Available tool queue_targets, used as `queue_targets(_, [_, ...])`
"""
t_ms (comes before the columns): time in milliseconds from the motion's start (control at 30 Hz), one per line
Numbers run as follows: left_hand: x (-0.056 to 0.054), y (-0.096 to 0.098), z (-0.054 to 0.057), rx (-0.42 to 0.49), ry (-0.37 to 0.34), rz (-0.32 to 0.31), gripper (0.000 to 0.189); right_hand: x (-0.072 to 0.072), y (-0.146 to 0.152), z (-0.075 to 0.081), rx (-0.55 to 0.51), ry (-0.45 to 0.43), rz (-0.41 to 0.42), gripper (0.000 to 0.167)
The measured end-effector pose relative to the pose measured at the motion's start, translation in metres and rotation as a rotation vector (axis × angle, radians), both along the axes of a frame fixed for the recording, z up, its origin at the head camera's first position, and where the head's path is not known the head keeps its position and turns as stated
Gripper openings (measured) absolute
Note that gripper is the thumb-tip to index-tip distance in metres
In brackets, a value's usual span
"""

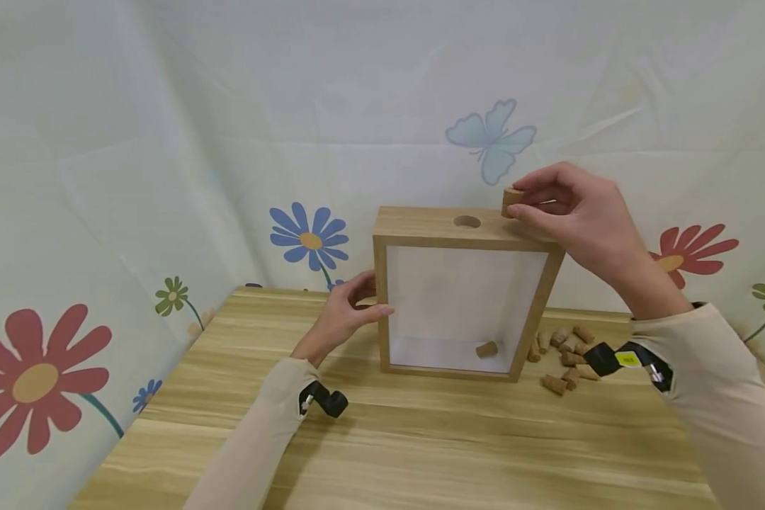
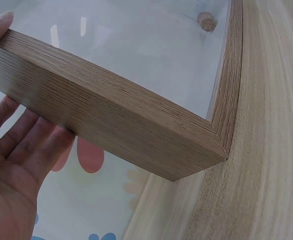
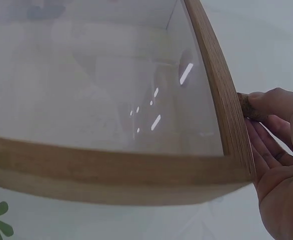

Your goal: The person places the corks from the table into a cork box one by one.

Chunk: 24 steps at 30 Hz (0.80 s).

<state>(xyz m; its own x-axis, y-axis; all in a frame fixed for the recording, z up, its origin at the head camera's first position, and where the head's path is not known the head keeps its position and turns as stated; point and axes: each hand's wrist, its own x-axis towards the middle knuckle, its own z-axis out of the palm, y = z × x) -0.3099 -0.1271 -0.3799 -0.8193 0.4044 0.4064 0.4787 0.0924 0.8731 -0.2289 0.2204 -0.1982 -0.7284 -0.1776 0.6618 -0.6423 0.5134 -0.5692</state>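
An upright wooden box frame (image 1: 414, 221) with a clear front stands on the table, a round hole (image 1: 467, 222) in its top. One cork (image 1: 486, 349) lies inside at the bottom right; the left wrist view also has this inner cork (image 2: 206, 21). My left hand (image 1: 341, 315) grips the box's left side, thumb at the front edge and fingers at the back. Between thumb and fingertips, my right hand (image 1: 586, 216) pinches another cork (image 1: 511, 202), held upright close over the top, right of the hole. In the right wrist view the pinched cork (image 3: 249, 107) shows beside the frame's edge.
Several loose corks (image 1: 572, 359) lie in a pile on the wood-grain table (image 1: 421, 439), just right of the box. Behind stands a pale curtain (image 1: 357, 106) printed with flowers and a butterfly.
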Motion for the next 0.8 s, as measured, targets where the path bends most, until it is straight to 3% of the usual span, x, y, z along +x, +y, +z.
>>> queue_targets(300, [-0.002, -0.002, -0.001, -0.004, -0.004, 0.000, 0.072, -0.007, -0.023, 0.001, 0.033, -0.015, 0.051, 0.032])
queue_targets(800, [-0.002, -0.003, -0.001, -0.012, -0.022, 0.006, 0.074, -0.017, -0.043, -0.004, 0.158, -0.011, -0.010, 0.024])
